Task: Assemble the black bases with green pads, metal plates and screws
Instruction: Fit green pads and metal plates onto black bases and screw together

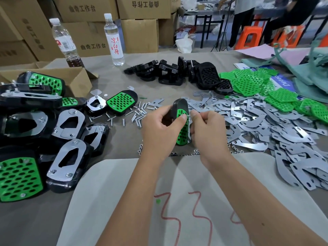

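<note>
- At the table's middle, above the grey cloth (113, 80), the left hand (159, 128) grips a black base (177, 106) stood on edge, thumb pressed on its green pad (182, 130).
- Just beside it, the right hand (207, 130) pinches a small screw (188, 115) at the pad's edge — fingertips closed tight on it.
- Loose screws (138, 112) lie scattered behind the hands, and small nuts (140, 150) sit in a row near the wrists.
- To the right, a broad heap of metal plates (257, 125) spreads out, with spare green pads (248, 82) piled behind it.
- Bare black bases (170, 71) are heaped at the back, well apart from the hands.
- Far left, finished pieces (67, 139) are stacked — some spill from an open cardboard box (78, 80), which holds at least one, green side up.
- Two plastic bottles (113, 38) stand behind: one holds clear liquid, the other (65, 43) only a dark layer at the bottom.
</note>
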A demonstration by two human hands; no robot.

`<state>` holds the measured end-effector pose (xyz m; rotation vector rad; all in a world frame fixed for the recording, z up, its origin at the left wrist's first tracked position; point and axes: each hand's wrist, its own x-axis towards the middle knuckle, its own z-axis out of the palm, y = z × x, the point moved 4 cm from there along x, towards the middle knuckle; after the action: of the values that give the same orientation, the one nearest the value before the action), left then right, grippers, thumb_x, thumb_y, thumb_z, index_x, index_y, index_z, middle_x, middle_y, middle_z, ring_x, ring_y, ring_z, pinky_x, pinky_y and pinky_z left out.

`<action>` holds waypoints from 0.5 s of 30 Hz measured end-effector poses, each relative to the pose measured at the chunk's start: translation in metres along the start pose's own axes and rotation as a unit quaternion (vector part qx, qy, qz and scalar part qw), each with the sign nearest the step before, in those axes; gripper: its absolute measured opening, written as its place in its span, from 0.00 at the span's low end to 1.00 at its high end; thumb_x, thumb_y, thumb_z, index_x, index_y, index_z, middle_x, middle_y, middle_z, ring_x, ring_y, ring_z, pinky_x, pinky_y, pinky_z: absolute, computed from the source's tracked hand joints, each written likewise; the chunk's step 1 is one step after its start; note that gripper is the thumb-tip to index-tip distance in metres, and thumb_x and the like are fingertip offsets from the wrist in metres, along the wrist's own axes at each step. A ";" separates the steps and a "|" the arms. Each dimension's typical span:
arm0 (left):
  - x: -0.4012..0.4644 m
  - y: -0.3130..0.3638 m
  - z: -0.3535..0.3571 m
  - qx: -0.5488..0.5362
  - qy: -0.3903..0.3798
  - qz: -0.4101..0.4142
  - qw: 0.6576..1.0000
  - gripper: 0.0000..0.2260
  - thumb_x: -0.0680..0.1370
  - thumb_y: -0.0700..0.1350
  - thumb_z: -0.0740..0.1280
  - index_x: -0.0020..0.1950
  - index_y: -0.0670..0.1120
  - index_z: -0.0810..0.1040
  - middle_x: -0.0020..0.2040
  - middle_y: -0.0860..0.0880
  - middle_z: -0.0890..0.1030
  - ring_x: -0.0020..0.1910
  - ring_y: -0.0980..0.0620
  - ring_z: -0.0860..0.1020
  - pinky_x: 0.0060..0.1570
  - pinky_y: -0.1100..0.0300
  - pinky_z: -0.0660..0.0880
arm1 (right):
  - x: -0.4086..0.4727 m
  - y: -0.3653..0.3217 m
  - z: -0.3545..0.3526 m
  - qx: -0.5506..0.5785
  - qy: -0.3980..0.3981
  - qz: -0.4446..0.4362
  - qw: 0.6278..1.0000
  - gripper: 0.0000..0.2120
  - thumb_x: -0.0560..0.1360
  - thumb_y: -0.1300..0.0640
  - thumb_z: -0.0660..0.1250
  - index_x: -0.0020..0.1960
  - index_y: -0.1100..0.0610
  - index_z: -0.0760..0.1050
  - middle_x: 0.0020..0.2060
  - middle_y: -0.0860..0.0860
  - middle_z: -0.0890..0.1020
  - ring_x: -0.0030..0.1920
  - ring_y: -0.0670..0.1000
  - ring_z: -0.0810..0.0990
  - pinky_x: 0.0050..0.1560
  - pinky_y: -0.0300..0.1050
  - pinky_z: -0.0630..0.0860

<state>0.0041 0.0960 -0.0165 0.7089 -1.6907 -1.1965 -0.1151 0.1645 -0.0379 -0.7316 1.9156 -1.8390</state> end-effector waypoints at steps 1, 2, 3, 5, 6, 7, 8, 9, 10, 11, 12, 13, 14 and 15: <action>0.000 0.002 0.000 0.013 -0.007 0.013 1.000 0.05 0.74 0.45 0.72 0.47 0.46 0.86 0.38 0.48 0.83 0.39 0.46 0.79 0.43 0.52 0.78 | 0.000 -0.001 0.002 0.049 0.002 0.037 0.998 0.17 0.84 0.54 0.65 0.37 0.58 0.72 0.24 0.47 0.73 0.23 0.48 0.67 0.30 0.42 0.63; 0.001 0.003 0.000 0.021 -0.013 0.025 0.999 0.06 0.74 0.45 0.72 0.48 0.46 0.86 0.39 0.47 0.84 0.40 0.45 0.79 0.44 0.50 0.79 | 0.000 -0.004 0.003 0.077 0.004 0.055 0.995 0.18 0.83 0.55 0.65 0.36 0.57 0.71 0.23 0.47 0.71 0.23 0.47 0.66 0.29 0.41 0.62; 0.002 0.004 -0.002 0.018 -0.014 0.029 0.999 0.06 0.74 0.45 0.72 0.49 0.46 0.86 0.40 0.46 0.84 0.40 0.46 0.79 0.45 0.50 0.78 | 0.000 -0.010 0.004 0.083 0.002 0.053 0.995 0.17 0.83 0.54 0.66 0.37 0.57 0.71 0.22 0.46 0.71 0.22 0.46 0.65 0.27 0.41 0.62; 0.007 0.004 -0.011 -0.030 0.002 0.017 0.999 0.05 0.75 0.43 0.72 0.49 0.47 0.86 0.42 0.45 0.85 0.41 0.52 0.79 0.46 0.51 0.79 | 0.000 -0.025 0.007 0.075 -0.030 0.012 0.997 0.15 0.83 0.53 0.68 0.41 0.60 0.74 0.22 0.47 0.73 0.21 0.45 0.67 0.23 0.38 0.63; 0.009 0.003 -0.017 -0.066 0.018 0.003 0.998 0.05 0.75 0.43 0.72 0.48 0.48 0.86 0.42 0.46 0.85 0.42 0.53 0.80 0.47 0.52 0.79 | 0.000 -0.033 0.010 0.058 -0.060 -0.014 0.996 0.15 0.82 0.52 0.69 0.41 0.60 0.75 0.23 0.48 0.75 0.20 0.45 0.68 0.21 0.37 0.63; 0.011 0.001 -0.023 -0.096 0.042 -0.016 0.994 0.05 0.75 0.42 0.72 0.47 0.49 0.87 0.42 0.48 0.86 0.43 0.53 0.81 0.47 0.54 0.80 | 0.001 -0.040 0.013 0.030 -0.090 -0.038 0.995 0.15 0.81 0.50 0.70 0.41 0.59 0.75 0.24 0.50 0.78 0.20 0.46 0.70 0.20 0.37 0.64; 0.012 -0.002 -0.029 -0.115 0.074 -0.035 0.990 0.05 0.75 0.42 0.72 0.45 0.50 0.87 0.42 0.49 0.85 0.43 0.53 0.81 0.46 0.56 0.80 | 0.003 -0.045 0.015 -0.010 -0.113 -0.058 0.992 0.17 0.80 0.47 0.71 0.41 0.58 0.75 0.25 0.51 0.80 0.21 0.47 0.72 0.20 0.38 0.66; 0.013 -0.005 -0.034 -0.125 0.111 -0.053 0.984 0.05 0.75 0.42 0.72 0.44 0.50 0.86 0.42 0.50 0.85 0.42 0.53 0.81 0.45 0.57 0.80 | 0.005 -0.049 0.016 -0.058 -0.126 -0.078 0.987 0.18 0.79 0.44 0.72 0.42 0.57 0.76 0.27 0.52 0.82 0.22 0.47 0.74 0.21 0.39 0.68; 0.014 -0.009 -0.039 -0.139 0.149 -0.075 0.976 0.05 0.76 0.41 0.72 0.44 0.49 0.86 0.42 0.51 0.86 0.43 0.53 0.82 0.45 0.57 0.81 | 0.008 -0.050 0.015 -0.116 -0.130 -0.100 0.980 0.18 0.78 0.42 0.72 0.42 0.56 0.76 0.29 0.52 0.83 0.23 0.48 0.76 0.22 0.41 0.70; 0.014 -0.015 -0.044 -0.166 0.187 -0.108 0.962 0.05 0.77 0.40 0.72 0.45 0.49 0.85 0.43 0.51 0.86 0.44 0.53 0.83 0.47 0.55 0.81 | 0.010 -0.052 0.016 -0.179 -0.136 -0.125 0.966 0.17 0.77 0.42 0.73 0.42 0.55 0.77 0.30 0.51 0.84 0.25 0.48 0.78 0.26 0.42 0.74; 0.015 -0.021 -0.049 -0.209 0.219 -0.153 0.941 0.04 0.79 0.40 0.71 0.49 0.48 0.85 0.46 0.50 0.87 0.46 0.51 0.84 0.49 0.52 0.82 | 0.009 -0.051 0.019 -0.239 -0.156 -0.148 0.947 0.15 0.76 0.43 0.75 0.42 0.53 0.78 0.31 0.50 0.84 0.28 0.47 0.79 0.31 0.43 0.76; 0.015 -0.026 -0.053 -0.258 0.243 -0.200 0.914 0.05 0.80 0.40 0.71 0.54 0.47 0.84 0.50 0.48 0.87 0.48 0.50 0.85 0.51 0.50 0.83 | 0.004 -0.049 0.024 -0.290 -0.194 -0.166 0.922 0.12 0.75 0.44 0.76 0.43 0.52 0.79 0.33 0.49 0.84 0.31 0.46 0.79 0.34 0.44 0.76; 0.015 -0.030 -0.056 -0.310 0.253 -0.237 0.885 0.08 0.80 0.41 0.70 0.59 0.46 0.83 0.52 0.47 0.86 0.50 0.48 0.85 0.52 0.49 0.83 | -0.001 -0.044 0.032 -0.337 -0.239 -0.176 0.894 0.10 0.74 0.46 0.77 0.45 0.51 0.80 0.35 0.47 0.84 0.35 0.46 0.80 0.38 0.45 0.76; 0.015 -0.031 -0.057 -0.356 0.251 -0.259 0.862 0.09 0.81 0.43 0.70 0.61 0.45 0.82 0.51 0.47 0.86 0.50 0.47 0.85 0.51 0.50 0.83 | -0.008 -0.039 0.039 -0.383 -0.277 -0.185 0.862 0.09 0.75 0.47 0.77 0.47 0.50 0.80 0.38 0.46 0.84 0.39 0.47 0.80 0.42 0.46 0.76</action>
<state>0.0483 0.0488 -0.0338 0.9116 -0.5434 -1.6832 -0.0813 0.1384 -0.0026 -1.7580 2.1368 -0.7736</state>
